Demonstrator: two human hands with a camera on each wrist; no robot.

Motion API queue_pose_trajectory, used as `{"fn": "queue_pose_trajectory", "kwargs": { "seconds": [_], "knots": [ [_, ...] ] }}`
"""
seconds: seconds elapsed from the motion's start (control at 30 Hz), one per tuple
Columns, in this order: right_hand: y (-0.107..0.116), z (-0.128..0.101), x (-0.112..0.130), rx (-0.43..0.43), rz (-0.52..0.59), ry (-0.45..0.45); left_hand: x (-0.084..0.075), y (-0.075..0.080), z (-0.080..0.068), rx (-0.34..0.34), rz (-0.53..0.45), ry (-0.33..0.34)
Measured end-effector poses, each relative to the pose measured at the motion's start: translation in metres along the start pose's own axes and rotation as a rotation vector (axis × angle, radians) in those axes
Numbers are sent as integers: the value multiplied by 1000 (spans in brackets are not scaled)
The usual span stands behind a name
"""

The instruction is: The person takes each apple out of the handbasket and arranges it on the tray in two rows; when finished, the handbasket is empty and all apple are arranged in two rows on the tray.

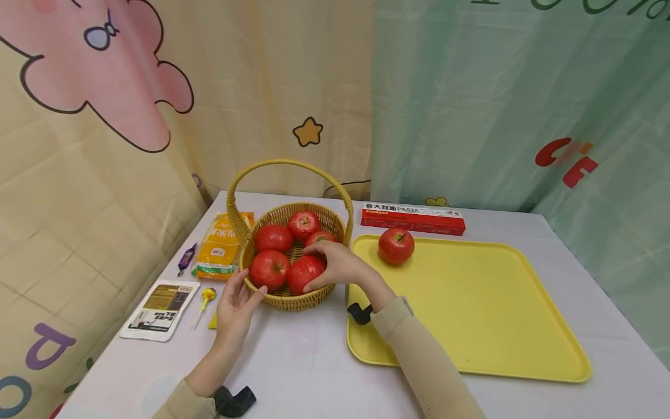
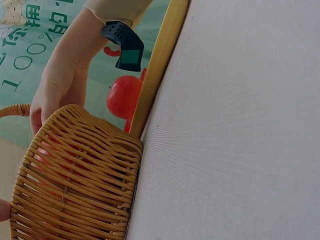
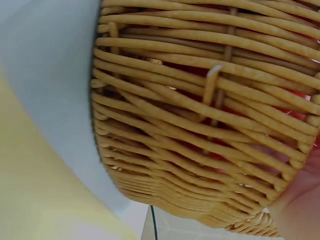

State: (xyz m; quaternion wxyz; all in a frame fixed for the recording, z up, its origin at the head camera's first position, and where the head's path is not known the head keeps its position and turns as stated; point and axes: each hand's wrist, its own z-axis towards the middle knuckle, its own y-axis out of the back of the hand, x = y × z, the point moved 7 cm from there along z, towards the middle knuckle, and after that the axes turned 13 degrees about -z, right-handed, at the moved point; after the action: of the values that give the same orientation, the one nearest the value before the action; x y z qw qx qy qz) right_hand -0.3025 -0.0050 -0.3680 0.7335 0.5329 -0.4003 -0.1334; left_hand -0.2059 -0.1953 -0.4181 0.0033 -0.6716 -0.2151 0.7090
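- Step in hand, as I read it: lifting a tomato out of the round woven wicker basket with hoop handle (image 1: 287, 256). Right hand (image 1: 335, 265) reaches in over the right rim, fingers curled around the near-right red tomato (image 1: 305, 272), which sits in the basket.
- Left hand (image 1: 234, 305) is at the near-left rim, fingers straight and slightly apart, fingertips touching the weave (steadying it, looks like).
- Next move likely calls for a straight lift clear of the rim and handle, then right to the flat yellow plastic tray (image 1: 481, 308); left hand holds the basket down.
- Count: five tomatoes in the basket, one red tomato on the tray's far-left corner (image 1: 395, 245). One basket, one tray.
- Other items: one red pasta box (image 1: 412, 218) far of tray; left of the basket, one yellow packet (image 1: 222, 245), one purple candy (image 1: 186, 258), one lollipop (image 1: 205, 299), one white sachet (image 1: 160, 309).
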Motion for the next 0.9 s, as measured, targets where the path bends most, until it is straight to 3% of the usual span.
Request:
{"fn": "queue_pose_trajectory", "kwargs": {
  "seconds": [0.23, 0.47, 0.77, 0.9],
  "knots": [
    [5, -3, -8, -146, 147, -37, 1, 0, 0, -2, 0, 15],
    [17, -15, -12, -232, 405, -34, 1, 1, 1, 0, -18, 18],
    [66, -56, -25, -306, 565, 38, 2, 3, 1, -6, -4, 22],
    [90, -80, -44, -371, 654, 63, 2, 3, 2, -8, 14, 26]
  ]
}}
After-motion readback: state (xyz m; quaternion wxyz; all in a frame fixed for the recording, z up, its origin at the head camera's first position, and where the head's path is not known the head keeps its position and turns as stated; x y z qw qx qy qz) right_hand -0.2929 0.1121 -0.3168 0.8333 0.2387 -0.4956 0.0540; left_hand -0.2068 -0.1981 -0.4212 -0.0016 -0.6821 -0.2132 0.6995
